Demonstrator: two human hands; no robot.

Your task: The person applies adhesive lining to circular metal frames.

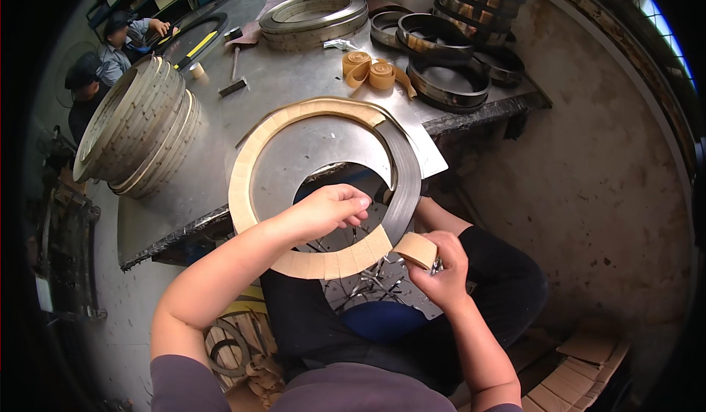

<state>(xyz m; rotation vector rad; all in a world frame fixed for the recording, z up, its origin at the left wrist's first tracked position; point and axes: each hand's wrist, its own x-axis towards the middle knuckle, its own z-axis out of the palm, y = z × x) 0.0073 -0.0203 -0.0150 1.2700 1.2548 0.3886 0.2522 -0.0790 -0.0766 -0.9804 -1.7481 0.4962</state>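
A large ring (243, 163) rests partly on the table edge and partly over my lap. Tan paper tape wraps most of it in overlapping turns, while a dark grey stretch (407, 180) on its right side shows bare. In my right hand (445, 276) is a roll of tan paper tape (416, 249), held close beside the ring's lower right, near where the wrapping ends. My left hand (334, 210) is over the ring's opening, its fingers curled together; whether anything is inside them is hidden.
On the metal table (206, 136) lie a hammer (234, 81), loose tan tape rolls (368, 69) and stacked metal rings (315, 19). Black-rimmed rings (448, 81) crowd the right corner. More rings (140, 129) lean at left. Two people (110, 59) sit beyond them. A wall (588, 155) stands right.
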